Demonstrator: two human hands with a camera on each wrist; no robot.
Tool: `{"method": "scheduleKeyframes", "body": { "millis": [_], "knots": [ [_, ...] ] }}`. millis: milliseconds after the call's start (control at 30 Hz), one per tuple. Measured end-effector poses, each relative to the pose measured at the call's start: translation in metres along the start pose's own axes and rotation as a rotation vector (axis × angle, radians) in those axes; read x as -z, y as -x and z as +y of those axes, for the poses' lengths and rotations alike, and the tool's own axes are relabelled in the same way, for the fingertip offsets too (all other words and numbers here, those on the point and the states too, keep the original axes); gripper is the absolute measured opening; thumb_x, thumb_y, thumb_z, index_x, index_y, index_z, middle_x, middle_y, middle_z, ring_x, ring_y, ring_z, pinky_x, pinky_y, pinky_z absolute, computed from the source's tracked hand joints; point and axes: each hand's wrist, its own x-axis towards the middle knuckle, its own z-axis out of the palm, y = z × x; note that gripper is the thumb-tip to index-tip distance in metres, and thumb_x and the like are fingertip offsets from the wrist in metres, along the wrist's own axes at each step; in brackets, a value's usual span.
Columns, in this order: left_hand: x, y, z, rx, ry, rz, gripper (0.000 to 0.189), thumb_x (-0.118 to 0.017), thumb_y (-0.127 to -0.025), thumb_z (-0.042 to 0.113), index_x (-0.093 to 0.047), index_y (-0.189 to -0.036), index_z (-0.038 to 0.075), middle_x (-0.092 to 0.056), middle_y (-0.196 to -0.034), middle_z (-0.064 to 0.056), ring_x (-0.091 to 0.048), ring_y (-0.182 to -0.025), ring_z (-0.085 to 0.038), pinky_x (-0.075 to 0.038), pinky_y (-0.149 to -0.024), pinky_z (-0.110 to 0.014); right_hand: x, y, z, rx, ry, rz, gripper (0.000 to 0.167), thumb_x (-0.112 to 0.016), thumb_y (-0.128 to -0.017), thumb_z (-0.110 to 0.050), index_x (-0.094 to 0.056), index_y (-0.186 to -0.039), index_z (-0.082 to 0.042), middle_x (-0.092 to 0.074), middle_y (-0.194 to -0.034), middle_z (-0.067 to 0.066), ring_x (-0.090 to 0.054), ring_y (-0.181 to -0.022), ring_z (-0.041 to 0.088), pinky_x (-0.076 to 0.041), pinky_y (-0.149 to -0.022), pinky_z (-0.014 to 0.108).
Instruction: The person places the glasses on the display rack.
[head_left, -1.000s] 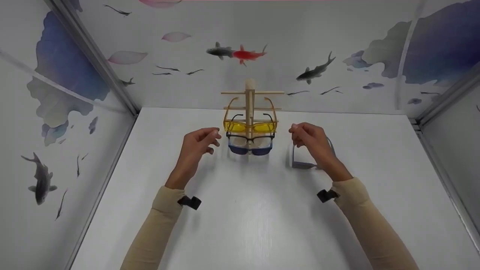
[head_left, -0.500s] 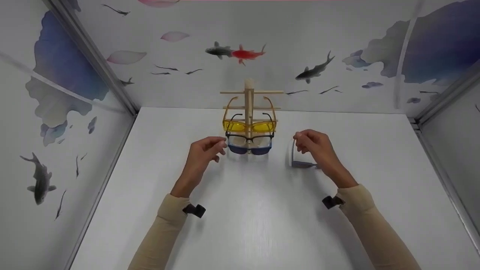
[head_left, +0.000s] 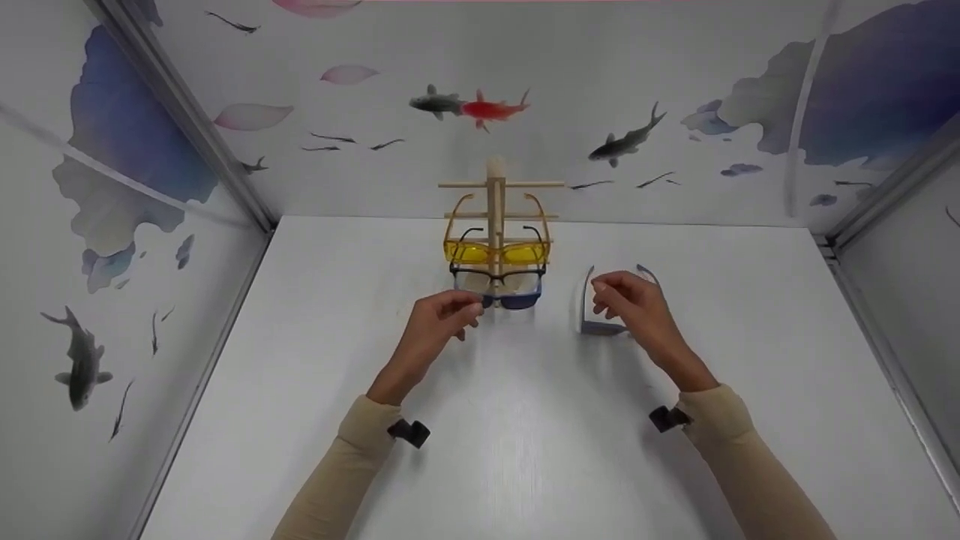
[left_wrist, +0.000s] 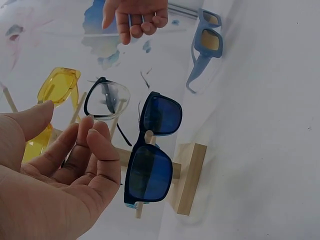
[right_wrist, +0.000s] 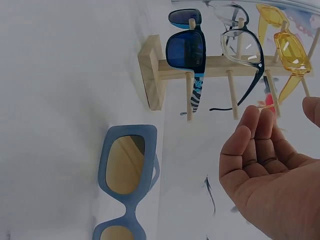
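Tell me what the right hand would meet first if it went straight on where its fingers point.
Probably the black-framed clear glasses on the wooden stand; the right hand points roughly at them, though depth is unclear and the yellow glasses lie close to that line.

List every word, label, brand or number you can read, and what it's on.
None can be read.
Dark blue sunglasses: a tiny pale mark near the hinge, too small to read; blue marking on the striped arm, too blurred to tell whether it is lettering.
Light-blue sunglasses, yellow glasses: no visible text.
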Motion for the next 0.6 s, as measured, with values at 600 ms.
{"method": "scheduleKeyframes", "body": {
  "millis": [600],
  "knots": [
    [-0.03, 0.004, -0.01, 0.013, -0.037, -0.076, 0.031, -0.072, -0.11, 0.025, -0.076, -0.133, 0.005, -0.074, -0.124, -0.019, -0.069, -0.108, -0.029, -0.061, -0.086, -0.032, 0.028, 0.034, 0.023, 0.04, 0.147, 0.039, 0.031, -0.07, -0.111, -0.025, -0.073, -0.132, -0.002, -0.075, -0.119, 0.018, -0.071, -0.108, 0.023, -0.057, -0.087, 0.019]
  ]
}}
